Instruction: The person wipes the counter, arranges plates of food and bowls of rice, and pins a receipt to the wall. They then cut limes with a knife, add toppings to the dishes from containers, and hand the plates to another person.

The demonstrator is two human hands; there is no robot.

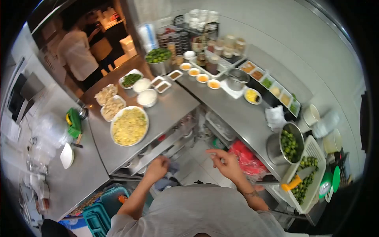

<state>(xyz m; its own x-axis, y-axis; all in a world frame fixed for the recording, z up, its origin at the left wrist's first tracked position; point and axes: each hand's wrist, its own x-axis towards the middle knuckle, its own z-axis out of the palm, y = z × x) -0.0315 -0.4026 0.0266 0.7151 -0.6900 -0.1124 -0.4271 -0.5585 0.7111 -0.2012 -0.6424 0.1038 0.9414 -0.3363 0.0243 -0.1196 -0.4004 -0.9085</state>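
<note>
My left hand (158, 167) is curled closed in front of the counter's lower shelves; its fingertips are turned away, and anything inside the fingers is hidden. To the right, my right hand (226, 162) is in the air with its index finger stretched out and the others partly bent, holding nothing. A red plastic bag (245, 157) sits under the right counter, just beyond that hand. On the counter ahead of my left hand is a large oval dish of yellow shredded food (129, 126). Beside it stand white bowls (147, 98) and containers of pale food (113, 108).
Along the right counter (241, 118) stand small sauce cups (202, 78), a metal pot of green citrus (289, 145) and a white basket (312, 189) with an orange-handled knife (292, 183). A teal bin (96, 216) stands low left. Two people (77, 51) are beyond the doorway.
</note>
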